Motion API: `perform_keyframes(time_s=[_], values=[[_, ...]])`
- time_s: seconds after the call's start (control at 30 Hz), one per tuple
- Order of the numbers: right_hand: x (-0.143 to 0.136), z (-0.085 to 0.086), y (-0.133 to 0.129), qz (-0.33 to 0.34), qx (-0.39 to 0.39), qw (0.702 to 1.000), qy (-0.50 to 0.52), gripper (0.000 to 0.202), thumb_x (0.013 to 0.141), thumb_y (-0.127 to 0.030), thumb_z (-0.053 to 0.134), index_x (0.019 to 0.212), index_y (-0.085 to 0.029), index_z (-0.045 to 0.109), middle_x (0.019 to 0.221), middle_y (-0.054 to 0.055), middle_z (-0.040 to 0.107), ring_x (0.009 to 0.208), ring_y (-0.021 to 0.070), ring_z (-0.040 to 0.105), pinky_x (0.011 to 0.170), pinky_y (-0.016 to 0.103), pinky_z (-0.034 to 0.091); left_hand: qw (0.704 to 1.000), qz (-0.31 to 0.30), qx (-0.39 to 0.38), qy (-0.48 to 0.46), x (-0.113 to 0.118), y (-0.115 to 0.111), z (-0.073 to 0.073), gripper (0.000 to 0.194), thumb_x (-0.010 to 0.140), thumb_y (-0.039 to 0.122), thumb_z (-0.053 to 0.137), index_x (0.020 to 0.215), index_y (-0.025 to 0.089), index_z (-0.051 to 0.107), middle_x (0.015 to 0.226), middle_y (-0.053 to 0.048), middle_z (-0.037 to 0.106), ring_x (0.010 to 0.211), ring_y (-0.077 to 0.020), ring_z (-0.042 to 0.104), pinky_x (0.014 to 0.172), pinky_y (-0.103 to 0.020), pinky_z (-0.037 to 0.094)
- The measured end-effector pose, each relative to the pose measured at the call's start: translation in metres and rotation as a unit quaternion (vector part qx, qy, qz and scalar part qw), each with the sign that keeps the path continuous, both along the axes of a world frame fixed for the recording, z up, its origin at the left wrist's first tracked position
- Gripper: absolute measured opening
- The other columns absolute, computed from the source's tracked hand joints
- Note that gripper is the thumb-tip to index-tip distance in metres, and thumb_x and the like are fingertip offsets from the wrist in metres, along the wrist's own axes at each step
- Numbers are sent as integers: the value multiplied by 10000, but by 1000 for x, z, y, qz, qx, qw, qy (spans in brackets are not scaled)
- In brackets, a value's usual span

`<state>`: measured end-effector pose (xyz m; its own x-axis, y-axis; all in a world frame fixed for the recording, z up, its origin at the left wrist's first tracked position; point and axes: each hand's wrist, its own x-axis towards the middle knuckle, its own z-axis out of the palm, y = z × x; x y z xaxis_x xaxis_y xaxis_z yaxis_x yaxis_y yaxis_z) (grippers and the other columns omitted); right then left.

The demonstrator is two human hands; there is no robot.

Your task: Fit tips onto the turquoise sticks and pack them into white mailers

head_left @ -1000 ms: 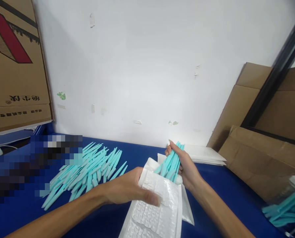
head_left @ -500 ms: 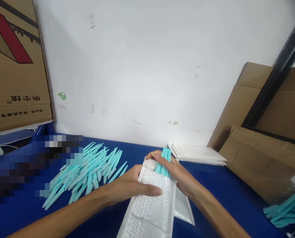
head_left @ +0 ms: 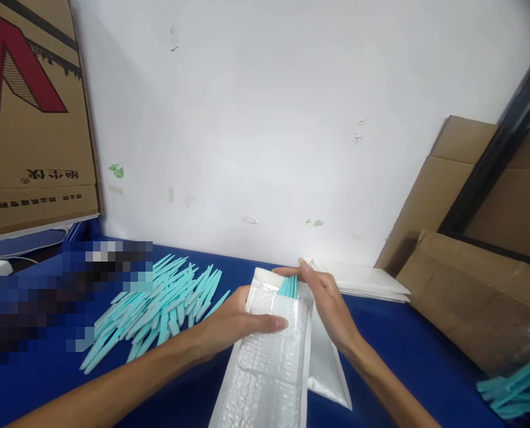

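My left hand (head_left: 242,324) grips a white bubble mailer (head_left: 274,362) by its left side, the thumb lying across the front. Out of the mailer's open top stand the ends of several slim turquoise plastic sticks (head_left: 288,287); their lower parts are hidden inside. My right hand (head_left: 330,300) is closed around the mailer's upper right edge, its fingers reaching behind the stick ends and its thumb raised above them. Behind the held mailer, another white mailer (head_left: 330,368) lies on the blue table. To the left is a loose pile of turquoise tapered sticks (head_left: 158,303).
A stack of white mailers (head_left: 367,279) lies by the wall. Brown cardboard (head_left: 452,297) leans at the right, near a clear container of turquoise sticks (head_left: 521,386). A large printed carton (head_left: 37,142) stands at the left. Part of the left side is pixelated.
The turquoise sticks have sunk deeper into the mailer, so less of them shows. My right hand has shifted a little, its thumb lifting off the sticks' front. My left hand still holds the mailer.
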<state>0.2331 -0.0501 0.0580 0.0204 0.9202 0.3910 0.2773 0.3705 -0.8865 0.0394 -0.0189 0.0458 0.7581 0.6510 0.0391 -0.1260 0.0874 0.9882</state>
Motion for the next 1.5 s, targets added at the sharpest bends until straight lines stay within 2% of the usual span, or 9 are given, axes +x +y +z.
perform_keyframes(time_s=[0.23,0.47,0.6,0.73,0.83,1.0,1.2,1.33,1.5], values=[[-5,0,-2,-18,73,997,-29,397,1023,-516,400,1212,-302,676,1270,29,668,1205,258,574,1017,375,414,998,58,22,-11,0,8,-4,531,761,358,816,1235,183,652,1135,-95,740,1040,-278,689,875,-366,530],[-6,1,-4,-38,87,991,-94,302,1026,-457,431,1092,-295,677,1086,9,689,1002,219,615,897,331,422,995,83,48,0,-4,9,2,505,777,375,802,1228,205,654,1139,-82,740,1026,-263,691,876,-373,529],[-8,-2,-4,-15,79,992,-99,299,1024,-451,432,1097,-292,674,1092,19,678,1011,219,614,900,340,429,991,95,89,-13,-7,12,8,474,793,382,786,1203,180,659,1140,-99,735,1032,-271,684,893,-388,525],[-12,-4,-7,19,45,999,-2,459,975,-470,533,1402,-345,422,1167,33,649,987,213,627,897,358,471,983,133,120,-35,-13,15,17,468,820,370,763,1227,169,650,1147,-104,729,998,-259,686,878,-373,528],[-16,-6,-9,50,3,998,32,608,949,-488,572,1475,-353,300,1053,23,655,899,202,623,864,358,484,975,181,121,-35,-17,19,20,461,848,383,730,1254,185,640,1098,-84,740,931,-237,689,794,-330,529],[-15,-10,-1,28,-22,998,59,460,926,-525,589,1306,-307,447,765,-36,578,688,158,551,648,278,466,980,160,121,-9,-16,27,12,335,900,407,647,1131,173,712,988,-56,749,869,-209,674,765,-299,496],[-6,-16,12,-37,-1,999,9,348,852,-553,675,957,-253,534,826,-21,610,580,120,506,506,248,400,980,152,128,29,-11,29,5,351,859,420,688,1086,152,710,1023,-79,745,952,-246,671,802,-319,496],[-4,-17,12,-92,33,994,-40,306,895,-548,621,869,-249,560,749,-19,627,551,135,519,491,263,390,974,174,147,11,-10,28,4,395,846,417,709,1153,176,649,1103,-75,713,1006,-239,654,828,-313,498],[-1,-13,11,-106,62,989,-78,291,939,-526,572,868,-246,610,815,3,680,565,156,610,548,293,443,970,204,130,0,-10,28,3,445,835,441,717,1191,208,587,1009,-40,685,867,-197,651,733,-279,495]])
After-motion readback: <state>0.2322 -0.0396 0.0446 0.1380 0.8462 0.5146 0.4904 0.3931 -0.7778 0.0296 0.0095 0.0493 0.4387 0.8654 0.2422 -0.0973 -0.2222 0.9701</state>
